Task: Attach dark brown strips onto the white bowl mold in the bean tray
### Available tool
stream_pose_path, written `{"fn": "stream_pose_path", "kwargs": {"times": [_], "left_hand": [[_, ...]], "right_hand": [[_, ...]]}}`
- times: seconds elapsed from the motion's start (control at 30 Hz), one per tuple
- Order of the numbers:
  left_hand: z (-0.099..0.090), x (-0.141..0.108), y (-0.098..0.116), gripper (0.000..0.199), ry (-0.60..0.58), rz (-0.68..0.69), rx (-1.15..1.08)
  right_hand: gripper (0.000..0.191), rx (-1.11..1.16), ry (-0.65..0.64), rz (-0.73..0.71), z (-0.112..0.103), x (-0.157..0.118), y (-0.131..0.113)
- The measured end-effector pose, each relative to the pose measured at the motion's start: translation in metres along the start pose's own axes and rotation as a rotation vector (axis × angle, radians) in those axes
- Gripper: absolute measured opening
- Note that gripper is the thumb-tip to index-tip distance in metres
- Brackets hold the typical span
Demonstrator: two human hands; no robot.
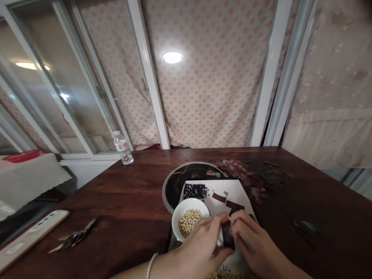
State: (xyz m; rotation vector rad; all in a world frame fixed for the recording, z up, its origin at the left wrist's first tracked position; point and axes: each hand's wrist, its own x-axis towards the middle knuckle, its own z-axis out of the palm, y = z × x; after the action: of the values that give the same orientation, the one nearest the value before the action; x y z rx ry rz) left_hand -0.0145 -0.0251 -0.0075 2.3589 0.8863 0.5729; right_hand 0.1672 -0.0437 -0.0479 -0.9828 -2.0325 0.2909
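The left hand (200, 244) and right hand (255, 241) held one dark strip (228, 235) while other strips (219, 197) lay untouched on the tray (237, 190).

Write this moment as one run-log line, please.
left hand, right hand: both holding dark rectangular piece | white bowl: pale beans | tray far-left corner: dark beads | water bottle: upright

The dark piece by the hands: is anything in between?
Nothing visible is in the way: the left hand and right hand meet right at the dark piece. The white bowl sits off to its left.
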Motion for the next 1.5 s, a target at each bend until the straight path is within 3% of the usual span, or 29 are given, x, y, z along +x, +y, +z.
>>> {"fn": "stream_pose_path", "kwargs": {"times": [0.17,0.47,0.67,0.8,1.0,1.1,1.33,1.5], "left_hand": [[0.001,0.003,0.004,0.065,0.033,0.045,-0.019],[0.001,0.005,-0.004,0.068,-0.010,0.060,0.042],[0.000,0.006,-0.002,0.064,0.002,0.091,0.052],[-0.004,0.007,-0.001,0.051,0.071,0.184,0.104],[-0.010,0.004,0.001,0.019,0.236,0.480,0.353],[-0.013,0.002,0.002,0.019,0.271,0.571,0.353],[-0.019,0.000,-0.004,0.030,0.262,0.609,0.305],[-0.029,0.013,-0.009,0.020,0.341,0.377,0.353]], "right_hand": [[0.018,0.215,0.067,0.173,-0.012,0.007,-0.006],[0.031,1.166,0.318,0.634,-0.021,0.014,0.008],[0.033,1.392,0.369,0.727,-0.023,0.014,0.014],[0.031,1.348,0.349,0.689,-0.022,0.015,0.008],[0.025,0.944,0.121,0.415,-0.015,0.009,-0.027],[0.024,0.856,0.117,0.354,-0.014,0.006,-0.035],[0.023,0.808,0.168,0.307,-0.016,0.008,-0.029],[0.017,0.540,0.362,0.286,-0.024,0.013,-0.012]]}}
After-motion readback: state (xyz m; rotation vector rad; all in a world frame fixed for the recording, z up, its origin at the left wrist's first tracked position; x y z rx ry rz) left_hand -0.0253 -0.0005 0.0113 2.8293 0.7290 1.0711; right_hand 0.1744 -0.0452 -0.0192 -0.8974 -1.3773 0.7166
